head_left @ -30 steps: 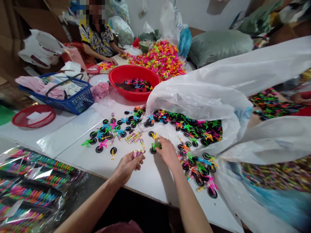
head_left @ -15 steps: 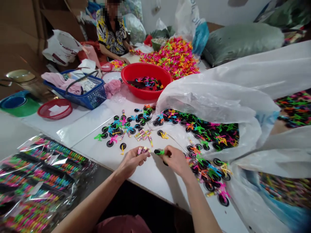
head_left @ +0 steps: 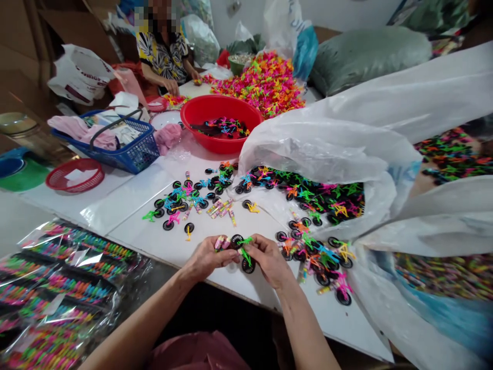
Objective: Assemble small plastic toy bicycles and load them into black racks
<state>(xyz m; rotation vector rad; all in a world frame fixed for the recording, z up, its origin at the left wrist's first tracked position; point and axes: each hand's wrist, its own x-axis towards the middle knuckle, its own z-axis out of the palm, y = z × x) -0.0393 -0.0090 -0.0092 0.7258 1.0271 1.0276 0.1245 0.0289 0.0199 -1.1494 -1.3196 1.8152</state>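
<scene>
My left hand is closed around a few small pink-and-yellow printed tubes; their exact number is hidden by the fingers. My right hand pinches a green toy bicycle with black spoked wheels, turned upright between the hands. The left fingertips meet the bicycle's frame, where a pale tube end seems to show. Just beyond lie several loose printed tubes and a yellow toy bicycle. A scattered group of toy bicycles is to the left, and another pile is right of my right hand.
A white plastic sack spills toy bicycles onto the white table. Behind stand a red basin, a blue basket and a red tray. Packed bags lie lower left. Across the table a person handles bright pieces.
My right hand has brought the green bicycle against my left fingers and turned it, so both wheels now show. The whole view has shifted slightly, with things appearing further left and higher.
</scene>
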